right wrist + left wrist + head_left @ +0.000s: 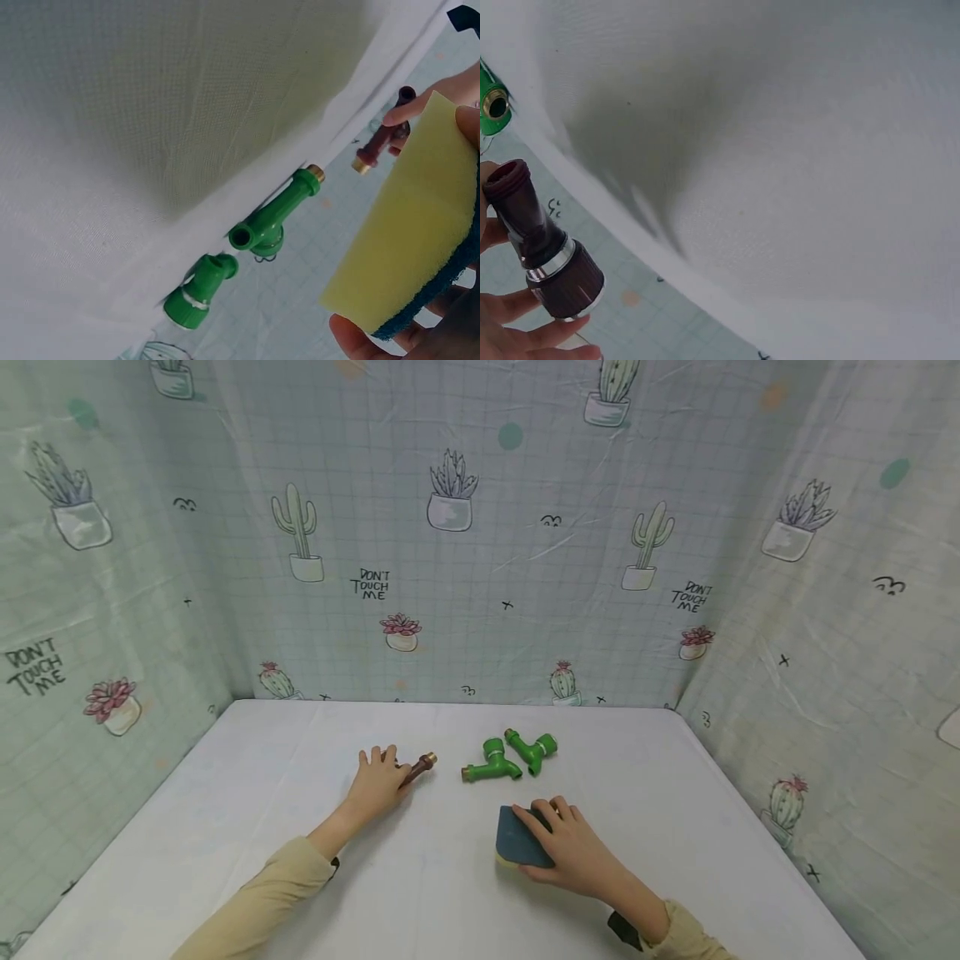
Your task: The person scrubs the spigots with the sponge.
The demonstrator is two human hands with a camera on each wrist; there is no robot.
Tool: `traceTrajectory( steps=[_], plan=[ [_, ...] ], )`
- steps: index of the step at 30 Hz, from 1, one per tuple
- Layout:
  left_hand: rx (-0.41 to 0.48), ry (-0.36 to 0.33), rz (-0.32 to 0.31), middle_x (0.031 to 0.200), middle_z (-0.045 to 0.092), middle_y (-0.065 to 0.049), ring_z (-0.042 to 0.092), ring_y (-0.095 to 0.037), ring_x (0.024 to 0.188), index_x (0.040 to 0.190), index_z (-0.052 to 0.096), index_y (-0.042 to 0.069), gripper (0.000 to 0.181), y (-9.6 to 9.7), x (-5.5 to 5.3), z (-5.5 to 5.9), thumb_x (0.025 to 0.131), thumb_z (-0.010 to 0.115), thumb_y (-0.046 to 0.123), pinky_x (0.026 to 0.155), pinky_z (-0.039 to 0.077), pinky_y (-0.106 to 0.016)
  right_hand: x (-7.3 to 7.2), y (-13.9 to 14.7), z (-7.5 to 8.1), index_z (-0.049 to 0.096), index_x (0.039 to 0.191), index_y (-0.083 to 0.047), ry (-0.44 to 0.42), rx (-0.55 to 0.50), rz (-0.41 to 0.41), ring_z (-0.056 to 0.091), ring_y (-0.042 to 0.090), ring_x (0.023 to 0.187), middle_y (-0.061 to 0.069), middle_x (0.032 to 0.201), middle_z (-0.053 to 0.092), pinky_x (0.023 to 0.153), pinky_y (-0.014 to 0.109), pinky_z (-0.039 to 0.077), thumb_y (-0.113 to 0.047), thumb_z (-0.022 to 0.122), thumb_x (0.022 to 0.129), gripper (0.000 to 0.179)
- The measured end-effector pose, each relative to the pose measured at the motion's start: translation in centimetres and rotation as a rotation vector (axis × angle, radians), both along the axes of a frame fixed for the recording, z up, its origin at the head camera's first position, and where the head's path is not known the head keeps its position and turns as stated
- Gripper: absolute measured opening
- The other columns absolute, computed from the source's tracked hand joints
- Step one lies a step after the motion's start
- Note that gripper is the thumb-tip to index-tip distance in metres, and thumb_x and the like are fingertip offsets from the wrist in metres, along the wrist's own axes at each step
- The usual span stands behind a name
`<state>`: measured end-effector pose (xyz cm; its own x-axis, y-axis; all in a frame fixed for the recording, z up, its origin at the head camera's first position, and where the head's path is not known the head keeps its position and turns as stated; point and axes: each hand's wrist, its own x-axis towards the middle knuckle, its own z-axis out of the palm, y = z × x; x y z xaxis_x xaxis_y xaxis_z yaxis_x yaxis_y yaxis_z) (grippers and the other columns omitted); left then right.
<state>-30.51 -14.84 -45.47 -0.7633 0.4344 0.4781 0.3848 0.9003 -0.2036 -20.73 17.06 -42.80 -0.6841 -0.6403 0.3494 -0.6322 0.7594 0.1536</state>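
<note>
My left hand (377, 781) grips a dark brown plastic tap (422, 766) with a brass threaded end, at the left of the table's middle. In the left wrist view, the fingers lie round the tap's (526, 217) ribbed, silver-banded knob end. A sponge (517, 842) is in my right hand (573, 853), nearer the front. Its scouring side is dark blue and its yellow foam (405, 225) faces the table in the right wrist view. Two green taps, a left one (491, 763) and a right one (534, 750), lie beyond the sponge, near each other.
Everything is over a white-covered table (427, 893). A cactus-print curtain (480, 560) rises behind its back edge and along both sides.
</note>
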Motion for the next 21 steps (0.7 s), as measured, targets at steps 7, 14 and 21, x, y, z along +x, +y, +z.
traceTrajectory(
  steps=[7,14,21],
  plan=[
    [0.349,-0.129,-0.053,0.113,0.046,-0.029,0.055,-0.039,0.091,0.086,0.064,0.014,0.019,0.7,1.3,1.1,0.081,0.064,0.032,0.064,0.05,-0.045,-0.1,0.0,-0.1,0.041,0.133,-0.018,0.002,-0.031,0.001,0.038,0.015,0.091,0.004,0.114,0.047,0.071,0.032,0.041,-0.057,0.06,0.074,0.074],
    [0.823,-0.439,-0.136,0.105,0.05,-0.02,0.046,-0.033,0.109,0.107,0.063,0.008,0.03,2.4,2.8,2.4,0.085,0.06,0.028,0.08,0.048,-0.046,-0.5,-0.2,-0.1,0.038,0.135,-0.02,0.013,-0.067,0.0,0.038,0.016,0.091,0.004,0.115,0.046,0.07,0.031,0.041,-0.054,0.06,0.075,0.072],
    [1.051,-0.751,-0.293,0.104,0.059,-0.018,0.059,-0.036,0.096,0.119,0.054,0.002,0.038,3.7,3.9,3.3,0.089,0.053,0.026,0.072,0.054,-0.036,-1.1,-0.9,0.3,0.038,0.135,-0.018,0.033,-0.13,0.004,0.039,0.018,0.091,0.007,0.115,0.048,0.07,0.031,0.042,-0.05,0.062,0.076,0.071]
  ],
)
